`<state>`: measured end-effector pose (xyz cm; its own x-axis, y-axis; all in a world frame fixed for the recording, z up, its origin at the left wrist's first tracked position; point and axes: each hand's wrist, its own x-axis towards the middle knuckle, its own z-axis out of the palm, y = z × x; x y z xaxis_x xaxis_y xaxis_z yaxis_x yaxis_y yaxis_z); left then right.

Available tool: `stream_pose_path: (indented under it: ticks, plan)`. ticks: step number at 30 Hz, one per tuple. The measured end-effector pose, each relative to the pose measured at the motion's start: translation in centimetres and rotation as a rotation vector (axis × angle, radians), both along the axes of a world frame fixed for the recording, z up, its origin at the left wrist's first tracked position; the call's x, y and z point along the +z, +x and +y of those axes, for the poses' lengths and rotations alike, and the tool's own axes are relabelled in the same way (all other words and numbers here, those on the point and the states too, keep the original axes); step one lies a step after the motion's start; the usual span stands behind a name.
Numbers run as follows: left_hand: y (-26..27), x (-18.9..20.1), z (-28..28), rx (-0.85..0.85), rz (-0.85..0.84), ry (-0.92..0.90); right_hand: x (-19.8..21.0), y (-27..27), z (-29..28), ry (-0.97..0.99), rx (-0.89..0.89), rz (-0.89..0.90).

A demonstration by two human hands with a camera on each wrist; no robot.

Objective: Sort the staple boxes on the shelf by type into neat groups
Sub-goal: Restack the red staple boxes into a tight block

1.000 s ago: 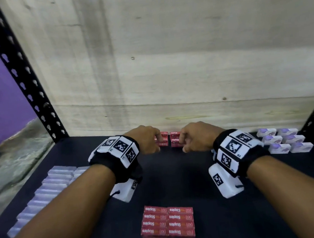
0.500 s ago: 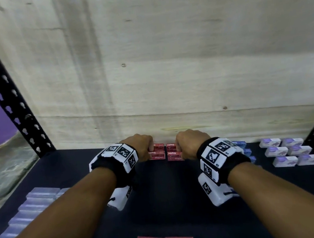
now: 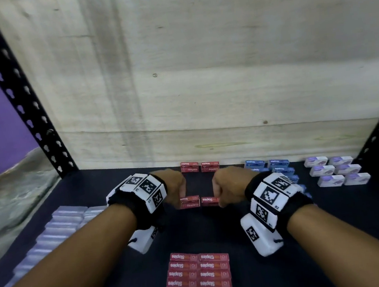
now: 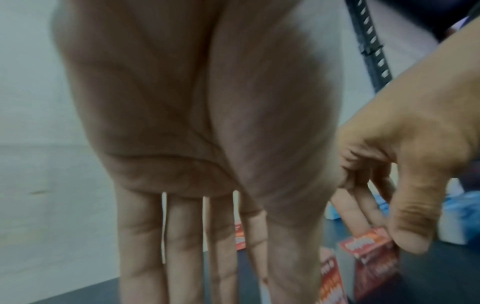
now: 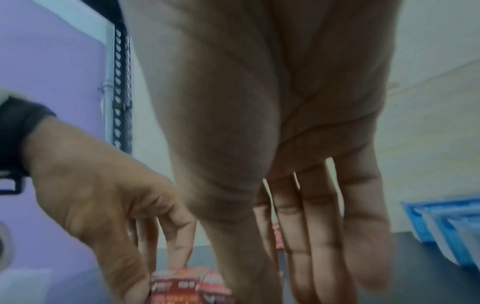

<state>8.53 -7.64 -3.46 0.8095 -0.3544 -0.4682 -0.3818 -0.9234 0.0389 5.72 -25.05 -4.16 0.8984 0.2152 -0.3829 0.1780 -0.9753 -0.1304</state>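
Note:
My left hand (image 3: pixel 180 195) pinches a red staple box (image 3: pixel 190 202) between thumb and fingers, just above the dark shelf (image 3: pixel 217 225). Right beside it, my right hand (image 3: pixel 219 197) pinches another red staple box (image 3: pixel 210 200); the left wrist view shows its thumb and fingers on that box (image 4: pixel 363 244). Two more red boxes (image 3: pixel 199 166) sit at the back against the wooden wall. A neat block of red boxes (image 3: pixel 197 271) lies at the front centre. My own fingertips are hidden in the head view.
Blue boxes (image 3: pixel 268 165) are grouped behind my right wrist. White-and-purple boxes (image 3: pixel 336 170) sit at the far right, and pale clear boxes (image 3: pixel 58 227) run along the left edge. Black perforated uprights (image 3: pixel 25 99) frame the shelf.
Both hands have pulled back from the rear wall toward me, each bringing a red box. Two red boxes stay at the back, and the blue group is uncovered.

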Motion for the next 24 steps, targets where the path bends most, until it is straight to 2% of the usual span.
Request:
stream_pose_path:
  ticks: [4, 10, 17, 24]
  plan:
    - [-3.3, 0.0, 0.8, -0.038, 0.051, 0.032, -0.1, -3.3, -0.3, 0.095, 0.015, 0.096]
    - [-6.7, 0.3, 2.0, -0.037, 0.124, 0.050, -0.1, -6.3, -0.7, 0.122, 0.058, 0.187]
    - [-8.4, 0.8, 2.5, -0.062, 0.142, 0.092, 0.4, -7.9, -1.1, 0.142, 0.050, 0.260]
    - [-8.9, 1.2, 3.1, -0.083, 0.195, 0.013, 1.2, -7.9, -1.3, 0.150, 0.045, 0.332]
